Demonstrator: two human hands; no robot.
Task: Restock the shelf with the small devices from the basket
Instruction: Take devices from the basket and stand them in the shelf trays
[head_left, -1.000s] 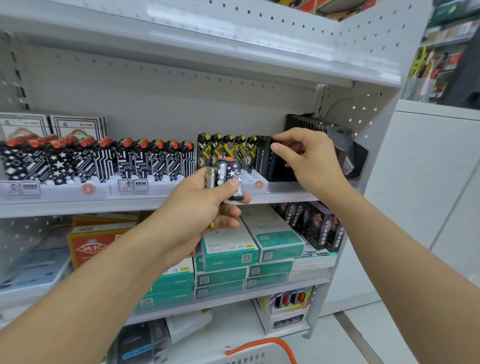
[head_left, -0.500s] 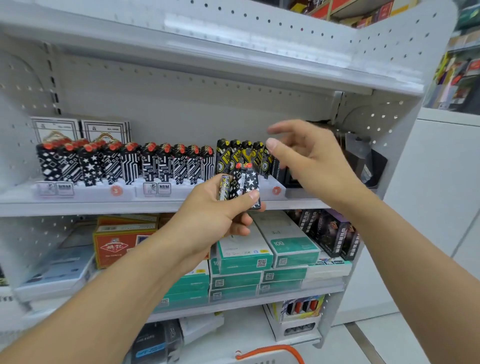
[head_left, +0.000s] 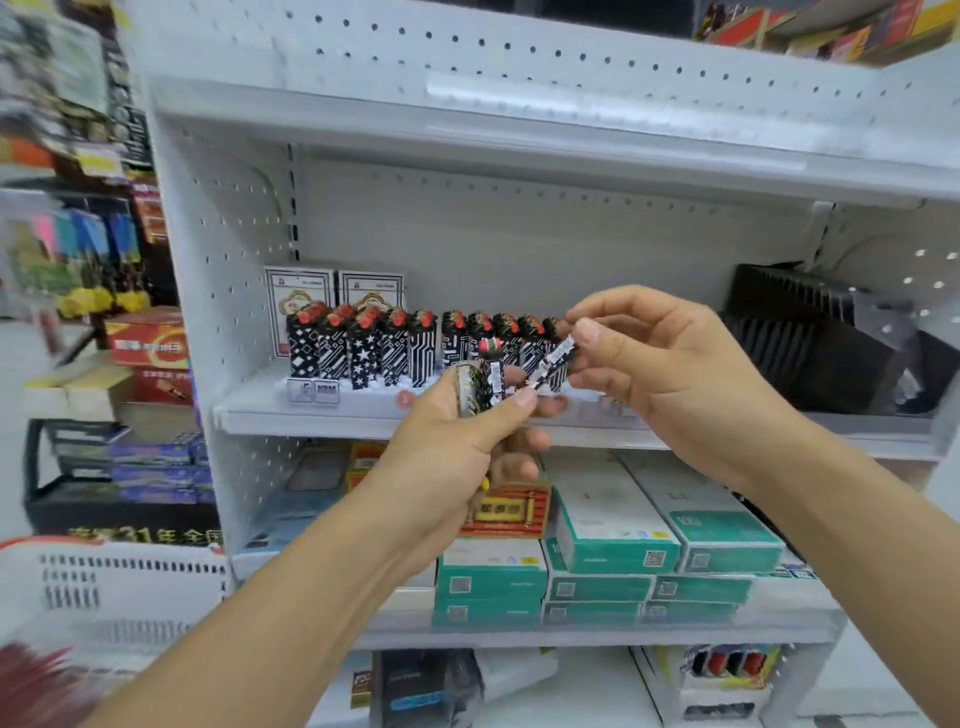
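Observation:
My left hand (head_left: 467, 441) grips a small bunch of black-and-white patterned devices (head_left: 480, 382) with red caps, held upright in front of the middle shelf (head_left: 322, 415). My right hand (head_left: 660, 364) pinches one tilted device (head_left: 553, 361) between thumb and forefinger, just right of the bunch. A row of matching devices (head_left: 395, 348) stands on the shelf behind both hands. The white basket (head_left: 104, 592) with a red rim sits at the lower left, blurred.
Two white boxes (head_left: 332, 296) stand behind the row. A black ribbed rack (head_left: 810, 338) fills the shelf's right end. Green-and-white cartons (head_left: 613, 545) and a red box (head_left: 506, 512) lie on the shelf below. Another stocked display (head_left: 93, 249) stands to the left.
My right hand came back from the shelf's right side and now pinches one device beside the bunch in my left hand. The view swung left, bringing the basket into sight.

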